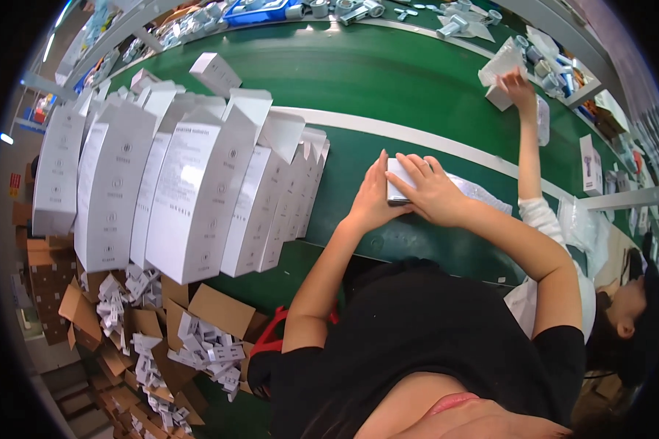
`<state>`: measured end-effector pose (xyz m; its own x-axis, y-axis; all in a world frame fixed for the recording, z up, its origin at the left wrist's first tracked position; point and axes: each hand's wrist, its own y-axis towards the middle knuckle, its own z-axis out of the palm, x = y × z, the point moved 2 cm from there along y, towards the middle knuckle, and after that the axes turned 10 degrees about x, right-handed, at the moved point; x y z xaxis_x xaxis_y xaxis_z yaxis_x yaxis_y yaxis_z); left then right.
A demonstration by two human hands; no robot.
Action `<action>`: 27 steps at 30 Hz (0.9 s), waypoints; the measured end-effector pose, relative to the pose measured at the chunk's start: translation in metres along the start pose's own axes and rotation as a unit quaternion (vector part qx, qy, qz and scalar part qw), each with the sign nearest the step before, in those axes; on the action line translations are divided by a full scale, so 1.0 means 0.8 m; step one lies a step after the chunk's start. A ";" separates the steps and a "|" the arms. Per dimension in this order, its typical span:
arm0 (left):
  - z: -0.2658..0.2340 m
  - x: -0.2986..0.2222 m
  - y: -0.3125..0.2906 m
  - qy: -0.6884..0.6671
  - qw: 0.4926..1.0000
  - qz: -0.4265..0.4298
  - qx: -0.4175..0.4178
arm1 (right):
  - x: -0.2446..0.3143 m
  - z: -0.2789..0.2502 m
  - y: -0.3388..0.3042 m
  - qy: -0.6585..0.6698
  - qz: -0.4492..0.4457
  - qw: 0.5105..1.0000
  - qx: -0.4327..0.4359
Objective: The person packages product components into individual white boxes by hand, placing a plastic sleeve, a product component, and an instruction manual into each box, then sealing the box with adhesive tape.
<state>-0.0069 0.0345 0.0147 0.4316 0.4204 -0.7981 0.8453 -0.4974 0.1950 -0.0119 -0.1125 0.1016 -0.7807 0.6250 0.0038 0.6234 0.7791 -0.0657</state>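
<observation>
A small white box (397, 175) lies on the green conveyor belt (359, 73) in front of me. My left hand (373, 199) presses against its left side with the fingers straight. My right hand (433, 189) lies over its top and right side, fingers curled on it. Under and beside the right hand lies a clear plastic bag (485, 196). A white stripe (432, 139) runs along the belt just beyond the box.
A row of tall white cartons (198, 190) with open flaps stands on the belt at left. Brown cardboard boxes (220, 311) with small white cartons sit below. At right a co-worker's hand (518, 88) touches a white packet (499, 67). Metal parts (359, 9) lie beyond.
</observation>
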 end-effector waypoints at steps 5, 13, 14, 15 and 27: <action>-0.005 0.012 -0.035 0.052 0.996 -0.063 -0.029 | -0.073 -0.021 0.033 -0.026 0.078 0.996 -0.028; 0.012 0.005 -0.046 0.003 0.992 -0.101 -0.082 | -0.241 0.013 0.105 -0.090 0.251 0.949 -0.169; 0.010 0.007 -0.046 0.007 0.992 -0.094 -0.079 | -0.251 0.020 0.107 -0.078 0.247 0.942 -0.215; 0.008 0.008 -0.046 0.005 0.991 -0.113 -0.078 | -0.260 0.021 0.110 -0.064 0.240 0.933 -0.262; 0.017 -0.016 -0.006 -0.019 0.985 -0.166 -0.045 | -0.470 0.123 -0.034 0.275 0.756 0.584 -0.108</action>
<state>-0.0213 0.0210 0.0162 0.1151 0.5191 -0.8469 0.9634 -0.2661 -0.0322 0.2602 -0.3734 0.0038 0.7647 0.4816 0.4281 0.6194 -0.7326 -0.2823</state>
